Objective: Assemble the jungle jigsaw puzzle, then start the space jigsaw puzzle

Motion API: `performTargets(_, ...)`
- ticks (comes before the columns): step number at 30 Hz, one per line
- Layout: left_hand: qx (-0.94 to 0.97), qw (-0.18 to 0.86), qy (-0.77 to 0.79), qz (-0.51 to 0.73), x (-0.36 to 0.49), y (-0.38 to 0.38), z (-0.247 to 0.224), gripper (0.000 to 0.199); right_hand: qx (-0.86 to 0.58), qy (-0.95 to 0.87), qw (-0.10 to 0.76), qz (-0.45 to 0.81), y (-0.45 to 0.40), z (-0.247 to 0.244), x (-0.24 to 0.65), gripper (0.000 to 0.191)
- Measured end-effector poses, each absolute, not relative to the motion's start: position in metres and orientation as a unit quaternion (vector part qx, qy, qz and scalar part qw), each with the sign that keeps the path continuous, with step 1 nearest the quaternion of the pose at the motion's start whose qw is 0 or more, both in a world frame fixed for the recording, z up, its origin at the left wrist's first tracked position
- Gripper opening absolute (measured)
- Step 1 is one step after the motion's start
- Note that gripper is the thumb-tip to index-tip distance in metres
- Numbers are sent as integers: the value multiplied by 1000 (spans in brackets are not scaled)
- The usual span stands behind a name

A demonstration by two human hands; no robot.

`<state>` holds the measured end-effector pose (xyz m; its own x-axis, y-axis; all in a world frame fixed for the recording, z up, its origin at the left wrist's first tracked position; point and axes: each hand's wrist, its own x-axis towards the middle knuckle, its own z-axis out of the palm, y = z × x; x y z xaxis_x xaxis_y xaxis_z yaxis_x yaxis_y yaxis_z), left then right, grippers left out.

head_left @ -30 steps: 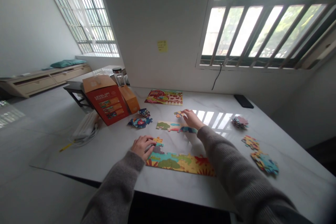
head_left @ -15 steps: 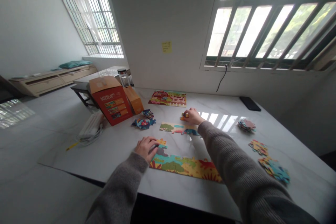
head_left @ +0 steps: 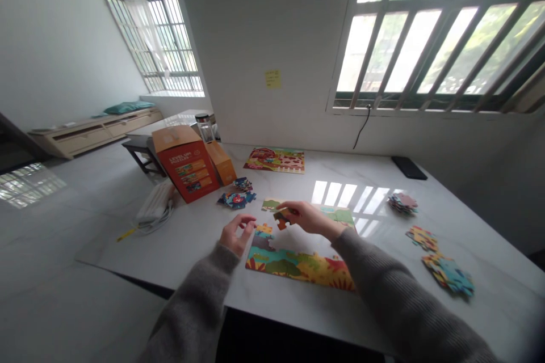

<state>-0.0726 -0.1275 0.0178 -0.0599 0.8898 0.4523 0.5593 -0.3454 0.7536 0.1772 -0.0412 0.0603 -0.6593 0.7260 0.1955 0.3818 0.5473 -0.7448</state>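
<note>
The jigsaw piece (head_left: 281,219) pinched in my right hand (head_left: 309,218) looks like thick pressed card with a matt printed face, the same as the part-built puzzle (head_left: 293,269) at lower centre. My sleeve (head_left: 383,272) is ribbed knit cloth, soft and slightly rough. The tabletop (head_left: 170,249) is smooth, glossy, veined stone, shining with window light. Left of centre, the carton (head_left: 183,167) is matt paperboard, and behind it the jar (head_left: 205,127) looks like clear glass. At upper right, the window bars (head_left: 426,3) look like painted metal.
</note>
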Motion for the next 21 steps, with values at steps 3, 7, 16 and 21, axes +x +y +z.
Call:
performTargets(3, 667, 226, 543, 458, -65, -125, 20, 31, -300, -858, 258, 328, -66, 62, 160, 34)
performTargets(7, 662, 295, 536, 433, -59, -126, 21, 39, -288, -845, 299, 338, -77, 65, 144, 38)
performTargets(16, 580, 265, 600, 483, -70, -112, 11, 38, -330, -828, 285, 352, -62, 52, 156, 47)
performTargets(21, 579, 235, 670, 401, -73, -86, 13, 34, -306, -886, 248, 246, -61, 43, 160, 35)
